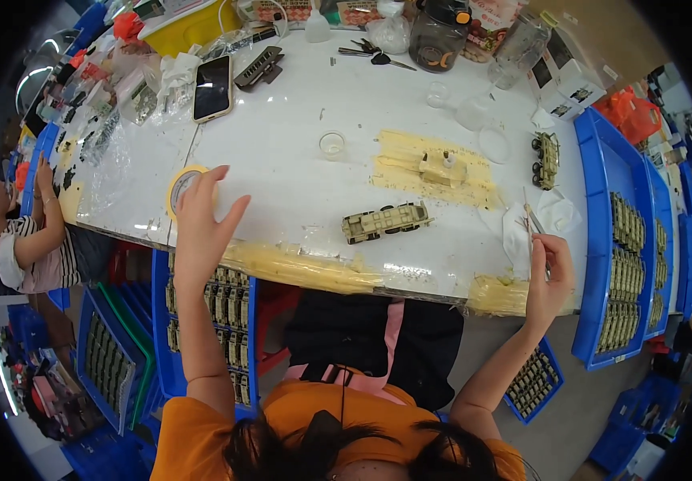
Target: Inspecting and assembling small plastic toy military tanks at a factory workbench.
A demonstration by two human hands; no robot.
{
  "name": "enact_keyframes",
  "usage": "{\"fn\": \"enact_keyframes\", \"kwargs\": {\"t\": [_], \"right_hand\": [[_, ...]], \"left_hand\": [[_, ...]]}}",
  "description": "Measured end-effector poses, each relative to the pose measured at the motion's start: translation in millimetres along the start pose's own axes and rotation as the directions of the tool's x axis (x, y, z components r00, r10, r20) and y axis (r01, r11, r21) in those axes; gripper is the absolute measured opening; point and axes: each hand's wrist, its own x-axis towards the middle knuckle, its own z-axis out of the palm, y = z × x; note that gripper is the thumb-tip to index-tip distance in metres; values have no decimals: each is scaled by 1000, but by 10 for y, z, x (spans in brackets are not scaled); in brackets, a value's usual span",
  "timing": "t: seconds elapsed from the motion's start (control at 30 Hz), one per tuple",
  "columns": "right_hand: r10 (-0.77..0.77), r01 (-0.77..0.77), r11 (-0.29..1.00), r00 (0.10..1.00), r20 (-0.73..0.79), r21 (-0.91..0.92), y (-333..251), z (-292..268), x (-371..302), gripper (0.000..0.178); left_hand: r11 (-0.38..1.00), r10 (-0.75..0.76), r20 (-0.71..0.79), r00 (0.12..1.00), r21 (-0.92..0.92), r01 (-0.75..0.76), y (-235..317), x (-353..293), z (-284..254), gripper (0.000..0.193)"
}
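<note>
My left hand (204, 224) hovers at the table's left front with fingers spread and nothing held. Its fingers overlap a roll of yellow tape (175, 189); whether they touch it I cannot tell. In my right hand (550, 272) a thin, brush-like tool (528, 210) is pinched, pointing away from me above white tissue (516, 237). Between the hands lies a tan toy truck chassis (386, 223). Behind it, a small tan model part (443, 167) sits on a patch of yellow tape (398, 164). A second model truck (545, 160) stands farther right.
Blue trays (590, 240) of model trucks stand at the right, with another tray (161, 321) below the left front edge. A small clear cup (331, 144), a phone (213, 88), keys (378, 56) and a dark jug (439, 36) lie farther back. Another person (29, 240) sits at left.
</note>
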Motion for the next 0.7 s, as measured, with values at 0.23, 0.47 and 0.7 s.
{"fn": "enact_keyframes", "kwargs": {"t": [0.23,0.47,0.7], "right_hand": [[-93,81,990,990,103,114,-213,191,21,7],[-305,267,902,950,63,339,-607,365,-16,17],[-425,401,802,904,-47,442,-993,605,-45,35]], "left_hand": [[951,-191,8,982,250,183,-490,-211,-121,20],[767,50,77,996,-641,11,839,-63,-117,14],[674,353,139,925,-723,-149,1411,-150,150,19]]}}
